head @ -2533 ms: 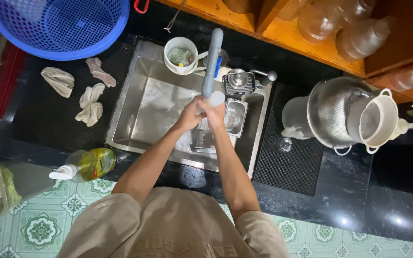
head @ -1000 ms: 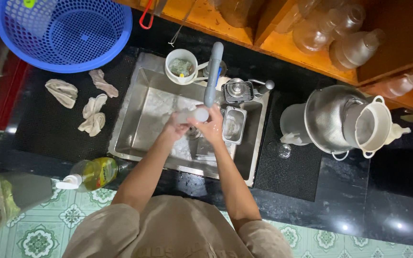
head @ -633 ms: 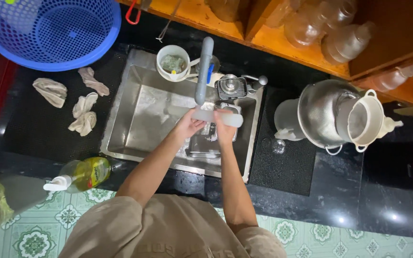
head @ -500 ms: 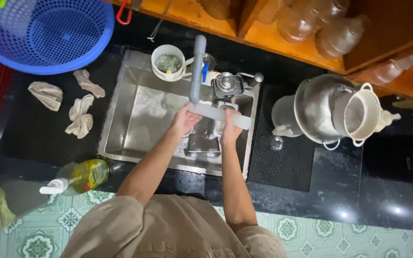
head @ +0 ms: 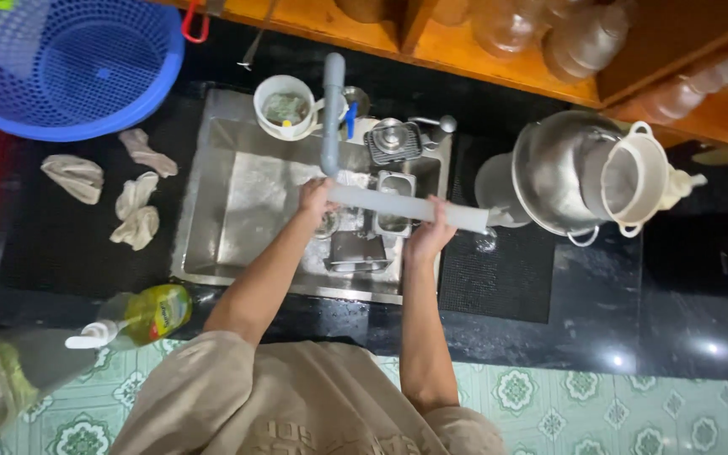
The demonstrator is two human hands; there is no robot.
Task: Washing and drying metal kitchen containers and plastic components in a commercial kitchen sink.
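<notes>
Head view: left grip (head: pixel 317 199) and right grip (head: pixel 428 238) both clamp long translucent plastic tube (head: pixel 406 206), steel sink (head: pixel 246 202) directly below.

Left sink (head: pixel 246 211) open; containers (head: pixel 389 202) right.

One blue plastic basket (head: pixel 61 63) sits left of one steel sink (head: pixel 238 202), with three crumpled rags (head: pixel 136 211) between them and one pump bottle of yellow-green liquid (head: pixel 141 316) at the counter edge. Inside the sink are one white cup (head: pixel 284 108) and two small rectangular steel tins (head: pixel 393 202). Two hands, left (head: pixel 318 198) and right (head: pixel 427 240), hold one long pale tube (head: pixel 406 206), and one steel pot (head: pixel 558 173) nests one white strainer (head: pixel 634 181).
</notes>
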